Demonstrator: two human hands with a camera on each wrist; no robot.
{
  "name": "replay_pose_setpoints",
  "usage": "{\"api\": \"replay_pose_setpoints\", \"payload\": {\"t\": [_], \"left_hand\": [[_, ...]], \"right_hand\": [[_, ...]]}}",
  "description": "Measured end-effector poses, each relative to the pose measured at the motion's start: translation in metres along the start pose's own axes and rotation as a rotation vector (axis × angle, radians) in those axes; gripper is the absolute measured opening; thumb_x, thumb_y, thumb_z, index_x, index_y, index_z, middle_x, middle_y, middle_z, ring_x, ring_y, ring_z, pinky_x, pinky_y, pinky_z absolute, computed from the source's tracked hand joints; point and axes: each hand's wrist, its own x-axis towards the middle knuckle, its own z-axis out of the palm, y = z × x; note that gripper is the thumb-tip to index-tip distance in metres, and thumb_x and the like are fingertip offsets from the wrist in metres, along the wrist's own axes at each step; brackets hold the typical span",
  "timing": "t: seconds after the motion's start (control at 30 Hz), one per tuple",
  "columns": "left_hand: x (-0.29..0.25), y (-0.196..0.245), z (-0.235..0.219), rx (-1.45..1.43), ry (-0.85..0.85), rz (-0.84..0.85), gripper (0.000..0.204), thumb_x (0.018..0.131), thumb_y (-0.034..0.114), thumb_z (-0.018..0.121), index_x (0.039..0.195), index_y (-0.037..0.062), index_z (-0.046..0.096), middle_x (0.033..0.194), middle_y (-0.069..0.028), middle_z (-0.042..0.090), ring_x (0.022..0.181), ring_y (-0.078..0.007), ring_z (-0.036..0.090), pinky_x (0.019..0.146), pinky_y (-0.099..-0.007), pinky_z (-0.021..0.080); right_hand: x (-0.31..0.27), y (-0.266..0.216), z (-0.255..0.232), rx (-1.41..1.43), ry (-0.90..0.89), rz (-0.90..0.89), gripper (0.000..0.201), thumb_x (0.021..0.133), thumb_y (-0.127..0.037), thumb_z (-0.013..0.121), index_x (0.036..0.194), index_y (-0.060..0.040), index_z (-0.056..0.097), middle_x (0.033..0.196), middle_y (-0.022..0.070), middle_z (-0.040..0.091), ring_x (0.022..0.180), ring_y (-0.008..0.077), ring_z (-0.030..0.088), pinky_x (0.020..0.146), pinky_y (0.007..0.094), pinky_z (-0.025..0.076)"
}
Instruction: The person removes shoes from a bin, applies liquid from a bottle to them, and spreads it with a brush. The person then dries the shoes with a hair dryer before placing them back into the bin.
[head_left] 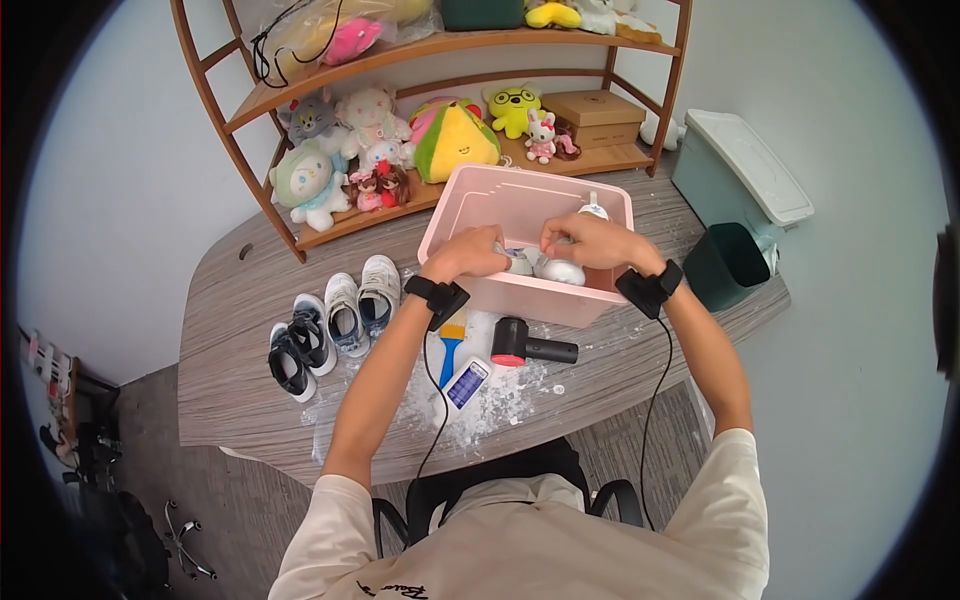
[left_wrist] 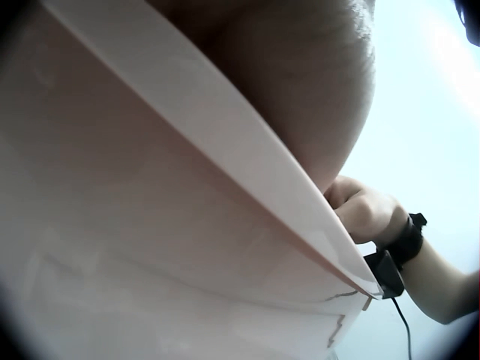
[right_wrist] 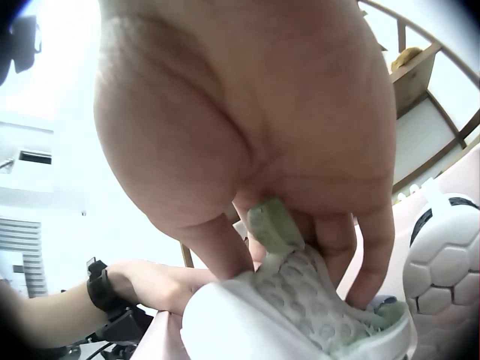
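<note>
My right hand (head_left: 595, 240) is inside the pink bin (head_left: 525, 300), gripping a white shoe (head_left: 562, 271) from above. In the right wrist view its fingers curl round the shoe's dimpled upper, beside a pale green tongue tab (right_wrist: 276, 227). My left hand (head_left: 468, 252) reaches over the bin's near left rim. Its curled fingers hold a greyish-white shoe (head_left: 519, 262), and the fingertips are partly hidden. Only the heel of that hand shows in the left wrist view, behind the bin wall. Another white shoe (right_wrist: 446, 281) leans at the bin's far side, sole outward.
Two pairs of sneakers (head_left: 345, 312) stand left on the table. In front of the bin lie a blue-handled brush (head_left: 451, 350), a white labelled bottle (head_left: 466, 386) and a black handheld device (head_left: 530, 345), amid white residue. A plush-toy shelf (head_left: 340, 228) stands behind; a dark green bin (head_left: 728, 268) is right.
</note>
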Motion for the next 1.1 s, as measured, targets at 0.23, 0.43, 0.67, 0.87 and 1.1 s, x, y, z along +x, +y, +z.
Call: {"api": "replay_pose_setpoints", "payload": {"t": [0.23, 0.43, 0.67, 0.87, 1.1], "left_hand": [[-0.005, -0.004, 0.005, -0.112, 0.149, 0.17, 0.028, 0.076, 0.02, 0.077, 0.098, 0.0037, 0.07, 0.101, -0.0193, 0.071, 0.097, -0.0342, 0.068, 0.085, -0.0413, 0.052], [-0.014, 0.023, 0.003, -0.125, 0.339, 0.197, 0.018, 0.079, 0.015, 0.076, 0.094, 0.0088, 0.07, 0.097, -0.0138, 0.072, 0.095, -0.0324, 0.068, 0.082, -0.0427, 0.052], [-0.01, 0.029, -0.001, -0.064, 0.347, 0.227, 0.014, 0.079, 0.014, 0.075, 0.091, 0.009, 0.069, 0.092, -0.0149, 0.071, 0.096, -0.0351, 0.066, 0.079, -0.0449, 0.051], [-0.004, 0.038, 0.004, -0.032, 0.415, 0.259, 0.015, 0.079, 0.013, 0.073, 0.094, 0.0095, 0.071, 0.092, -0.0155, 0.071, 0.096, -0.0353, 0.067, 0.078, -0.0453, 0.052], [-0.029, 0.046, -0.017, -0.338, 0.723, 0.393, 0.026, 0.083, 0.014, 0.069, 0.107, 0.0059, 0.072, 0.096, -0.0151, 0.07, 0.096, -0.0314, 0.069, 0.082, -0.0414, 0.055]], "right_hand": [[0.014, 0.0, 0.006, -0.081, 0.039, -0.008, 0.029, 0.09, -0.018, 0.067, 0.115, -0.0042, 0.064, 0.107, 0.0153, 0.069, 0.1, 0.0282, 0.065, 0.091, 0.0366, 0.049], [0.025, -0.01, 0.005, 0.035, 0.006, 0.059, 0.036, 0.086, -0.026, 0.073, 0.114, -0.0034, 0.069, 0.111, 0.0188, 0.07, 0.105, 0.0302, 0.065, 0.094, 0.0379, 0.048], [0.031, -0.012, 0.002, 0.199, -0.192, 0.243, 0.041, 0.088, -0.033, 0.074, 0.118, -0.0052, 0.072, 0.111, 0.0126, 0.071, 0.103, 0.0219, 0.065, 0.094, 0.0344, 0.048], [0.027, 0.001, 0.003, 0.342, -0.209, 0.36, 0.041, 0.09, -0.038, 0.073, 0.118, -0.0086, 0.072, 0.112, 0.0089, 0.071, 0.105, 0.0193, 0.063, 0.094, 0.0336, 0.047], [0.009, -0.024, -0.032, 0.405, -0.077, 0.341, 0.028, 0.093, -0.03, 0.072, 0.107, -0.0055, 0.072, 0.098, -0.0006, 0.069, 0.095, 0.0102, 0.059, 0.086, 0.0259, 0.046]]}}
